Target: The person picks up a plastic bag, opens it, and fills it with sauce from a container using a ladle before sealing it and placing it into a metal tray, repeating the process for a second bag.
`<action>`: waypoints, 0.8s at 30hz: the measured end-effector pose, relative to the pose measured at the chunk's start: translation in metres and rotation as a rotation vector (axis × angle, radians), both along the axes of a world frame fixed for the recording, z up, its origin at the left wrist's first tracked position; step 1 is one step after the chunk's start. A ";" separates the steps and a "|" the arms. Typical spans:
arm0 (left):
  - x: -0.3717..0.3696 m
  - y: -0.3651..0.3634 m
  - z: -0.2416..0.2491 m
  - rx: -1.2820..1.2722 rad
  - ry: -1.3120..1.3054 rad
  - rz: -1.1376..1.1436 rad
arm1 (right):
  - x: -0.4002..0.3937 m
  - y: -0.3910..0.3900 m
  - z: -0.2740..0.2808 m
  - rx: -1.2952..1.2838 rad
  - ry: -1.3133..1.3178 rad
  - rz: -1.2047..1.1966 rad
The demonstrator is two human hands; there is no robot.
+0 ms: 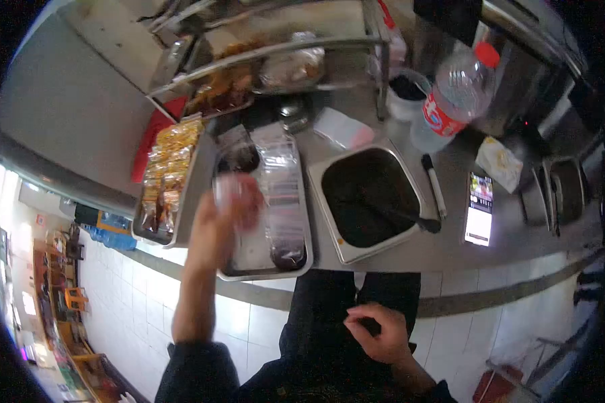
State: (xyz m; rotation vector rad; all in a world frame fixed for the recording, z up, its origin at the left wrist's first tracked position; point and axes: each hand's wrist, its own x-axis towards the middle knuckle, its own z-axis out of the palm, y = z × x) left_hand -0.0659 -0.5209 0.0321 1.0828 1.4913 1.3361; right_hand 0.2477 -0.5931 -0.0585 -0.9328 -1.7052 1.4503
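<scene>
My left hand [212,232] is blurred over the left part of a metal tray [309,232]. Its fingers are closed round something pinkish-white [238,199], too smeared to name. Clear packets with printed stripes [279,185] lie in a row along the tray's right side, a dark filling showing at the near end. Behind my left hand is another dark-filled packet [238,151]. My right hand [381,334] hangs in front of the counter above my lap, loosely curled and empty, with a gap between thumb and fingers.
Yellow packets [171,164] fill a tray at the left. A square container [333,232] of dark contents holds a black-handled utensil [417,220]. Rightward are a marker [433,185], a lit phone [478,208], a crumpled tissue [499,163] and a large bottle [450,104]. A rack [275,57] stands behind.
</scene>
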 end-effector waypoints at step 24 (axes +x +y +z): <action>0.134 -0.073 -0.065 -0.219 0.153 -0.314 | 0.006 0.013 0.002 0.027 -0.023 -0.500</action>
